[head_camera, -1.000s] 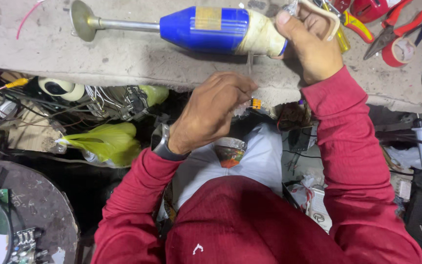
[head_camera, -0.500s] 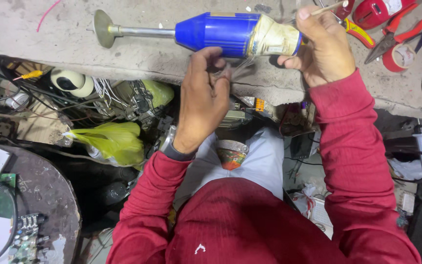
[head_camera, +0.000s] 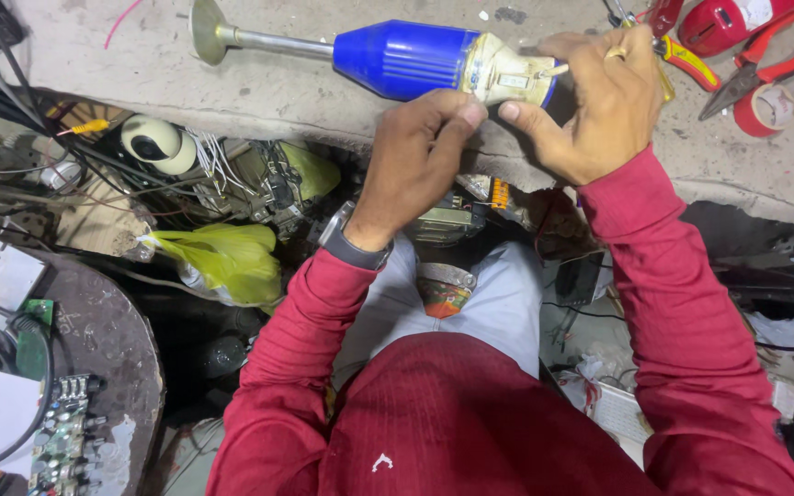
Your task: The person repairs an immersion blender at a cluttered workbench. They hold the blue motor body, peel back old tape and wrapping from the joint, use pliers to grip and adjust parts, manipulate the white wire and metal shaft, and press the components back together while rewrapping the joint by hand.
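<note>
Hand blender: I see the blue hand blender [head_camera: 406,60] lying on its side on the concrete desk [head_camera: 259,87] — metal shaft and bell foot pointing left, cream rear end pointing right.
Right hand: my right hand [head_camera: 604,101] closes its grip around that cream rear end, thumb underneath.
Left hand: my left hand [head_camera: 415,156] is curled just below, fingertips [head_camera: 466,115] touching the cream end — pinched, but I cannot tell on what.
Nearby: red-handled pliers [head_camera: 755,69] and a red tape roll [head_camera: 763,115] lie right of the hands.
</note>
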`<state>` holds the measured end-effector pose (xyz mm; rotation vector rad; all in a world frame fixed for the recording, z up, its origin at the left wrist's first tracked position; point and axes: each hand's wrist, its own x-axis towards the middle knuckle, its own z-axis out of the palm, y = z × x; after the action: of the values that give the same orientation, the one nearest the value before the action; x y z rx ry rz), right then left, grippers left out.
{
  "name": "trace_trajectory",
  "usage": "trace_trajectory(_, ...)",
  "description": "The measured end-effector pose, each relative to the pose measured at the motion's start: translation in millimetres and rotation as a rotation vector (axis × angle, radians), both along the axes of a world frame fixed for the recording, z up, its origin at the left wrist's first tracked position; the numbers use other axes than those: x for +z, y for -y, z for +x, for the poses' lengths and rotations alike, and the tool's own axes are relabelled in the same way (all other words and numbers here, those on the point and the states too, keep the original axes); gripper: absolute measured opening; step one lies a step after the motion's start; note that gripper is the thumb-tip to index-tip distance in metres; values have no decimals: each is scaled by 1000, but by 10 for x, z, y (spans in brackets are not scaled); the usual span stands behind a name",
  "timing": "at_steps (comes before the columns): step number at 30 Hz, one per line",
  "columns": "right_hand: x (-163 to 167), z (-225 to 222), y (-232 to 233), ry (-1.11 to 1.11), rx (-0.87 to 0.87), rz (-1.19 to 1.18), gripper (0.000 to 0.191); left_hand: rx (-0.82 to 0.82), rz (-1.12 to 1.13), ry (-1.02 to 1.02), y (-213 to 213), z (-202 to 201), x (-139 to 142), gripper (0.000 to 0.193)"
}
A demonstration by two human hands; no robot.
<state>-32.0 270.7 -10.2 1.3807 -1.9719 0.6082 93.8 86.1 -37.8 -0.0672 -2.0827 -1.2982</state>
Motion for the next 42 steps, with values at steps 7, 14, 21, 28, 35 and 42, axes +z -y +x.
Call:
trace_trajectory(7, -198, -189, 131, 387, -63, -1, 60, -25, 0, -132, -38, 83, 4, 16)
trace_trajectory(14, -218, -282, 168, 576, -15, -125, 45, -71, -34, -108, -164, 354, -165, 6)
trace_trajectory(21, -268, -401, 245, 506, -213, -89, 57, -14, -184, -6, -279, 648, -285, 5)
trace_trajectory(28, -303, -454, 252, 536, -244, -139, 63, 235, -218, -181, -47, 574, -32, 22)
trace_trajectory(35, -294, -400, 294, 465, -283, -105, 61, 691, -724, -193, 194, 483, 421, 79)
trace_trajectory(42, -277, -320, 269, 508, -276, -86, 64, 242, -934, -245, 331, -156, 337, 52)
